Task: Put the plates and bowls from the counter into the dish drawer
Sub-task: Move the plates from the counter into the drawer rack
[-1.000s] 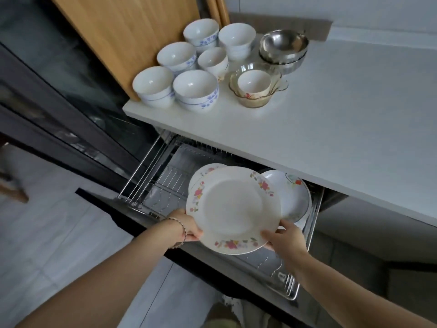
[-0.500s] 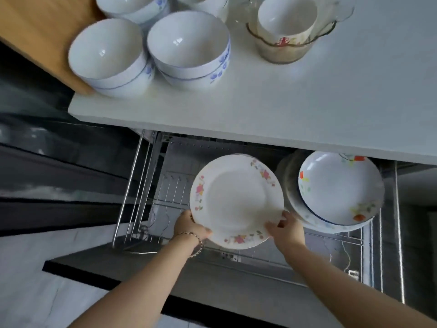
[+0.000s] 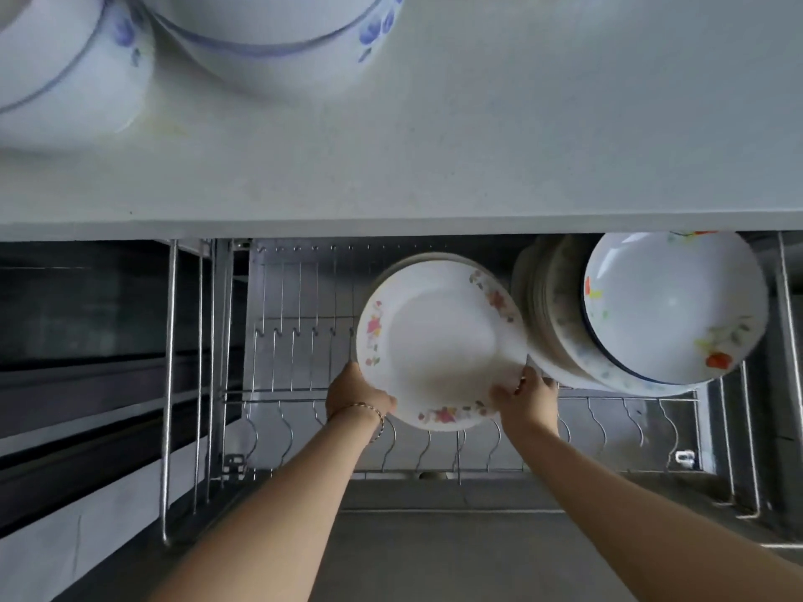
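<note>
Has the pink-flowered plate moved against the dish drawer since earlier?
Yes. The pink-flowered plate has gone down and inward, from over the drawer's front edge into the wire rack beside the stacked plates.

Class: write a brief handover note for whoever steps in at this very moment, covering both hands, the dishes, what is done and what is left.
Left hand and right hand each grip the rim of the floral plate, held over the dish drawer rack.
Done: a row of plates stands in the rack at right.
Left: slot this plate in; blue-patterned bowls stand on the counter.
</note>
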